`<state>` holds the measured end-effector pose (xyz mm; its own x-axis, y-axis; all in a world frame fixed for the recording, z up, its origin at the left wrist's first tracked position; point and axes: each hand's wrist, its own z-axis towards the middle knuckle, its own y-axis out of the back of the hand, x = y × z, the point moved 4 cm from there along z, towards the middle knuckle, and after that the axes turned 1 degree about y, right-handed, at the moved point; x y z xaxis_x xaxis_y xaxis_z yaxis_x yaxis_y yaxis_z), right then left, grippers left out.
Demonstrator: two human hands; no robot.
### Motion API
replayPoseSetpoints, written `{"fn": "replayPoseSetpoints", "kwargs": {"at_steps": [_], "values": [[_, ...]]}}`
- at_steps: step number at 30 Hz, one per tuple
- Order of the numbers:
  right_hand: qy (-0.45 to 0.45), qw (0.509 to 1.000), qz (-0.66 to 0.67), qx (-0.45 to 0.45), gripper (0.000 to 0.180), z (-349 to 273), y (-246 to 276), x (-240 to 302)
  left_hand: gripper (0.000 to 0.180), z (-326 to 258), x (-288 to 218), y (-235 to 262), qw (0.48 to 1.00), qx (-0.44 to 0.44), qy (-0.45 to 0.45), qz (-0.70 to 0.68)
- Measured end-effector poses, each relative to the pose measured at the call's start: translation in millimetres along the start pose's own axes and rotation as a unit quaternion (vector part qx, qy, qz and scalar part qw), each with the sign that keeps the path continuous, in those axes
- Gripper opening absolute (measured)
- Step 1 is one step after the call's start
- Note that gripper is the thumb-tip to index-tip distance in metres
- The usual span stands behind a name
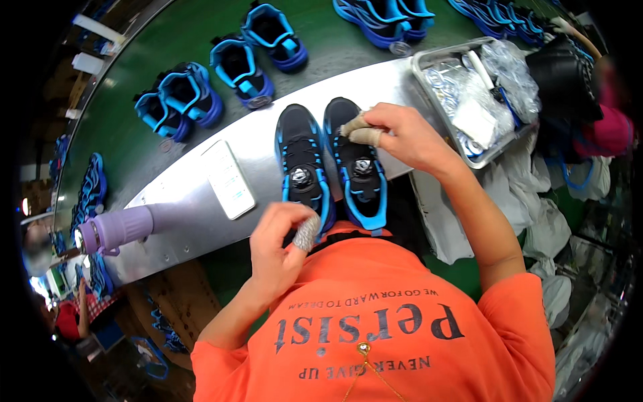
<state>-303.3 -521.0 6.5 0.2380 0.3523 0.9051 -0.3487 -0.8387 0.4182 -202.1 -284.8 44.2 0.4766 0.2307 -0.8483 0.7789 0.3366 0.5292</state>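
A pair of black sneakers with blue trim lies side by side before me on the metal bench, toes pointing away: the left sneaker and the right sneaker. Each has a round dial on its tongue. My right hand is over the outer forefoot of the right sneaker, its thumb and a finger in tan covers, closed in a pinch. What the pinch holds, if anything, is hidden. My left hand is curled beside the left sneaker's heel, a grey wrap on one digit; whatever lies inside its fingers cannot be seen.
A white phone-like slab and a purple bottle are on the bench at left. A metal tray of plastic-wrapped small parts stands at right. More blue-black sneakers line the green belt beyond. Other people are at the sides.
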Motion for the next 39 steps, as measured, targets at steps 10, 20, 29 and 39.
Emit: {"fn": "replayPoseSetpoints", "kwargs": {"at_steps": [10, 20, 29, 39], "values": [[0.017, 0.996, -0.016, 0.09, 0.041, -44, -3, 2, 0.043, 21, -22, -62, 0.954, 0.225, 0.181, -0.076], [0.008, 0.992, 0.032, 0.118, 0.046, -38, 3, -9, 0.031, 32, -19, -61, 0.92, 0.202, 0.263, -0.207], [0.05, 0.999, 0.004, 0.006, 0.085, -52, -22, -25, 0.032, 126, -28, -75, 0.927, 0.251, 0.016, 0.279], [0.043, 0.999, 0.024, -0.02, 0.074, -61, -30, -46, 0.033, 141, -36, -86, 0.874, 0.353, 0.045, 0.331]]}}
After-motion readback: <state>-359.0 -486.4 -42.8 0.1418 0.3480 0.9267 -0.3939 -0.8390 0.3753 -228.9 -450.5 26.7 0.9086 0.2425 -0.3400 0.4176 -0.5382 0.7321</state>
